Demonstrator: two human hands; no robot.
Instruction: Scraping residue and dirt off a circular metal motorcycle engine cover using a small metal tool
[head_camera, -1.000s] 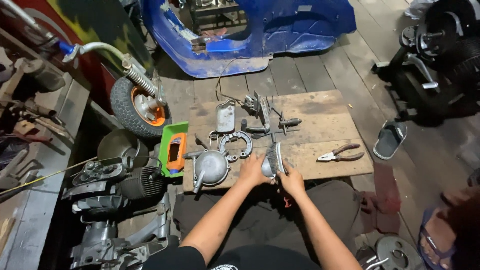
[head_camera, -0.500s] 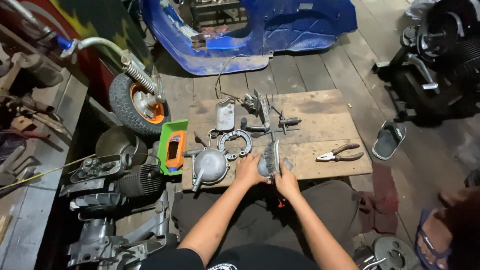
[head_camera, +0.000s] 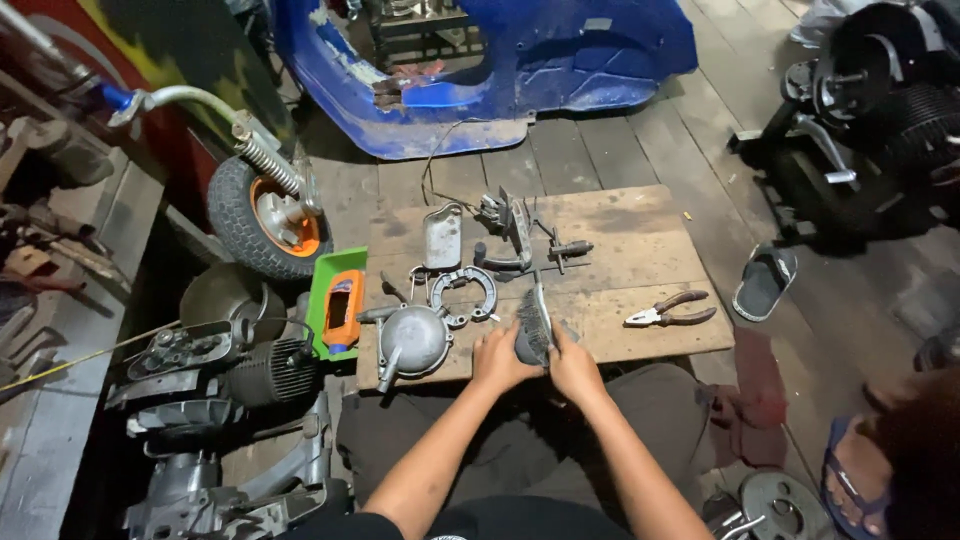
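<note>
A wire brush (head_camera: 534, 322) stood on edge at the near edge of the wooden board (head_camera: 640, 240), caught between both of the person's hands. The left hand (head_camera: 497, 358) was closed around a small dark part pressed against the brush's left face; what that part was could not be made out. The right hand (head_camera: 574, 365) was clamped on the brush's near end.

The brush looked stiff and light, with a thin body that would tip easily; its bristled face would likely prick bare skin, so the plain end nearest the person seemed the sound place to grip.

Just left of the left hand lay a round grey metal cover (head_camera: 410, 340), probably heavy and rigid. Beyond it sat a curved brake shoe (head_camera: 463, 293), a flat grey plate (head_camera: 442, 236) and a cluster of small metal fittings (head_camera: 520, 232) toward the far side. Pliers (head_camera: 668, 309) lay well to the right, with open board around them.

The board's near edge ran right under the wrists, leaving little room there; its right half offered the freest space. Off the left edge sat a green tray (head_camera: 318, 300) holding an orange tool, and beyond that a small wheel (head_camera: 262, 215).
</note>
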